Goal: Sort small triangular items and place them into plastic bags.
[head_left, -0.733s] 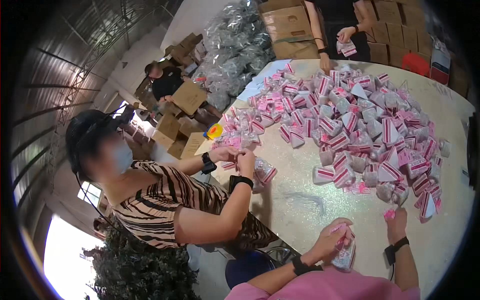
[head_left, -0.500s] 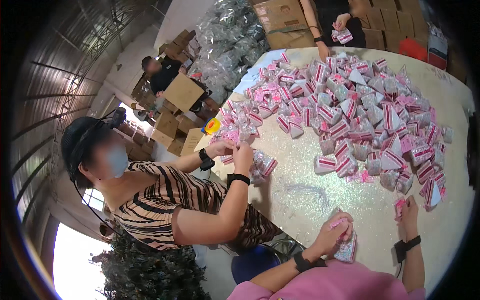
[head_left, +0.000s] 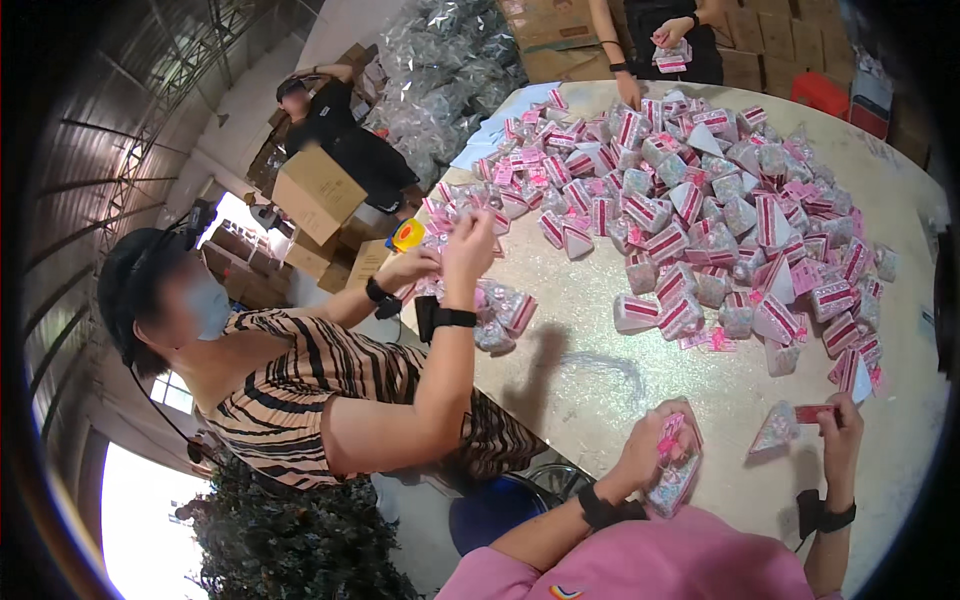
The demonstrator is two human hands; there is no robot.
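Note:
My left hand (head_left: 640, 455) is closed around a cake-slice ornament (head_left: 672, 488) in clear, glittery wrapping, with a pink tag showing between the fingers; whether it holds more than one is hidden. To the right, just above the table's near part, my right hand (head_left: 842, 425) pinches another cake-slice ornament (head_left: 774, 428) at its dark red edge. Its glittery tip points left, away from the fingers. Beyond both hands spreads a big heap of similar cake-slice ornaments (head_left: 690, 235), white and pink with red stripes and pink tags.
Thin pale strings (head_left: 605, 362) lie on the round table (head_left: 570, 400). At left, a co-worker in a striped top (head_left: 300, 400) handles a smaller group of ornaments. Another co-worker's hand (head_left: 628, 92) reaches the heap's far side. A yellow tape roll (head_left: 407, 236) sits at the left edge.
My right hand held something pink near the heap; now it holds out a cake-slice ornament. My left hand has turned slightly. The striped-top co-worker's hands have moved apart, one higher.

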